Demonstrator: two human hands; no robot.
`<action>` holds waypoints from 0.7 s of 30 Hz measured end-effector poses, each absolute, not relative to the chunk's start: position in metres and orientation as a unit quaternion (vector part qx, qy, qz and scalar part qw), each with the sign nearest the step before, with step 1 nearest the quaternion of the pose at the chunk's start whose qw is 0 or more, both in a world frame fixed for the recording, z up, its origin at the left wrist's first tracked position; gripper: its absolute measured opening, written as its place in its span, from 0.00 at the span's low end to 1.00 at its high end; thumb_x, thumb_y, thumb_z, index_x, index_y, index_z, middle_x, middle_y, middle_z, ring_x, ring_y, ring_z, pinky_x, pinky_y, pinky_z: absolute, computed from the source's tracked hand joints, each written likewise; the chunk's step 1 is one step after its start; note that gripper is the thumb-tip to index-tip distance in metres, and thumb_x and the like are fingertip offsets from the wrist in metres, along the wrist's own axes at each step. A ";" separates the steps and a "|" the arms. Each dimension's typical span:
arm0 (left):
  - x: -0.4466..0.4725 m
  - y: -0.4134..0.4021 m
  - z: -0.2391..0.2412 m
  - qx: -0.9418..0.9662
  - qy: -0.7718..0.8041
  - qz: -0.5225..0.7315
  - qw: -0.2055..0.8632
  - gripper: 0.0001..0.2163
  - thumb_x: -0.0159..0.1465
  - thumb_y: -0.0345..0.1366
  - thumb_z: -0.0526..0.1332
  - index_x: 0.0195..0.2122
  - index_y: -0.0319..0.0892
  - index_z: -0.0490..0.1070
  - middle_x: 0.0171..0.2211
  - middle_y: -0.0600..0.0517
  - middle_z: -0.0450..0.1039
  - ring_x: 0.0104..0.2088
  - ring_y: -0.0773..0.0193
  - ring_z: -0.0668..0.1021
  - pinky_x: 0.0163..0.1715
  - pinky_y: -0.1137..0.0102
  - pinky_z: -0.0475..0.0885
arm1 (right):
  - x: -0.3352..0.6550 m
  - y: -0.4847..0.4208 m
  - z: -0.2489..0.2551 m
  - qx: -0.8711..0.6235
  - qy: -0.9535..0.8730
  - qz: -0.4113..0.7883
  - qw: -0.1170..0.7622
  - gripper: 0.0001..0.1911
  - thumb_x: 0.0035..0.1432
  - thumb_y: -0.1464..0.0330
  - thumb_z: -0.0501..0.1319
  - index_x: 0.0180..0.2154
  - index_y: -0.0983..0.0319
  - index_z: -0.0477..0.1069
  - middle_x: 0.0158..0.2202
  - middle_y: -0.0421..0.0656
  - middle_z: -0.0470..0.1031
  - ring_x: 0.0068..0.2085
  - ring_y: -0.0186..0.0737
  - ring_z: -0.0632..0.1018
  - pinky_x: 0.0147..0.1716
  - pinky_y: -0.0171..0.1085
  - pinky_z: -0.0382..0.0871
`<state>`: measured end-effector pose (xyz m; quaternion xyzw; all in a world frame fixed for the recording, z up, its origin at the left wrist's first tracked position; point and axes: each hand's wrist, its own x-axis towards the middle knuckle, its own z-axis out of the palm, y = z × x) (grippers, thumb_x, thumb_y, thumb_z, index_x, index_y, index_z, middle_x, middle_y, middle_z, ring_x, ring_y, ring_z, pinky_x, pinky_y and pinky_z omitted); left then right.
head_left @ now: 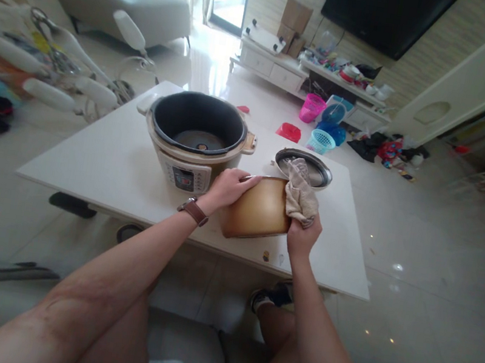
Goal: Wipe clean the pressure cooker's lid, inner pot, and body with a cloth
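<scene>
Tilted above the near part of the white table [101, 168] is a gold-brown inner pot [260, 210]. My left hand [228, 190] grips its rim on the left side, the thumb along the edge. A beige cloth [300, 192] is bunched in my right hand [304, 235] and lies over the pot's right side and rim. The pot's inside faces away from me and is hidden. Just left of it stands the pressure cooker body [191, 158], lidless, its dark cavity showing. Behind the pot, the cooker's round lid [324, 176] rests on the table, partly covered by the cloth.
Beyond the table, a pink basket [312, 108], a light-blue basket [321, 141] and a red container [288, 132] stand on the floor. A cluttered white cabinet [270, 66] lines the wall. At left is a stand with pale arms [49, 94]. A grey sofa [184, 344] is beneath me.
</scene>
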<state>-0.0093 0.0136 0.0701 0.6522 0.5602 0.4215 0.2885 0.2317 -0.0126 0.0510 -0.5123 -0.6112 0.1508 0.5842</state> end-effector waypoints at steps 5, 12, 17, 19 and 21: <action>-0.009 0.014 0.072 0.652 0.561 0.424 0.284 0.29 0.70 0.58 0.55 0.19 0.43 0.56 0.20 0.56 0.53 0.25 0.68 0.59 0.30 0.65 0.49 | 0.236 0.009 0.039 -0.551 -0.511 0.241 0.614 0.15 0.54 0.62 0.66 0.42 0.60 0.82 0.44 0.46 0.86 0.49 0.48 0.83 0.60 0.49 0.73; -0.013 0.013 0.079 0.659 0.580 0.402 0.260 0.29 0.69 0.58 0.55 0.17 0.42 0.58 0.20 0.55 0.53 0.25 0.68 0.58 0.30 0.64 0.48 | 0.236 0.016 0.020 -0.592 -0.407 0.327 0.614 0.17 0.49 0.59 0.68 0.39 0.61 0.83 0.41 0.44 0.86 0.47 0.48 0.83 0.58 0.51 0.74; -0.012 0.011 0.080 0.664 0.596 0.380 0.243 0.29 0.71 0.57 0.55 0.18 0.41 0.63 0.19 0.53 0.60 0.25 0.67 0.59 0.30 0.64 0.49 | 0.225 -0.006 0.041 -0.545 -0.551 0.211 0.596 0.15 0.56 0.63 0.66 0.43 0.61 0.82 0.44 0.47 0.86 0.48 0.49 0.83 0.56 0.48 0.75; -0.011 0.011 0.079 0.668 0.604 0.366 0.233 0.29 0.72 0.56 0.55 0.19 0.40 0.68 0.20 0.50 0.67 0.25 0.66 0.61 0.30 0.64 0.50 | 0.219 -0.018 0.053 -0.504 -0.636 0.143 0.567 0.15 0.57 0.65 0.65 0.47 0.60 0.81 0.47 0.48 0.85 0.49 0.51 0.83 0.55 0.49 0.75; -0.011 0.012 0.078 0.672 0.612 0.353 0.223 0.27 0.72 0.53 0.55 0.22 0.39 0.74 0.24 0.47 0.73 0.26 0.64 0.64 0.30 0.64 0.51 | 0.213 -0.030 0.064 -0.453 -0.722 0.062 0.519 0.18 0.58 0.65 0.65 0.50 0.58 0.80 0.53 0.49 0.84 0.55 0.54 0.82 0.58 0.51 0.73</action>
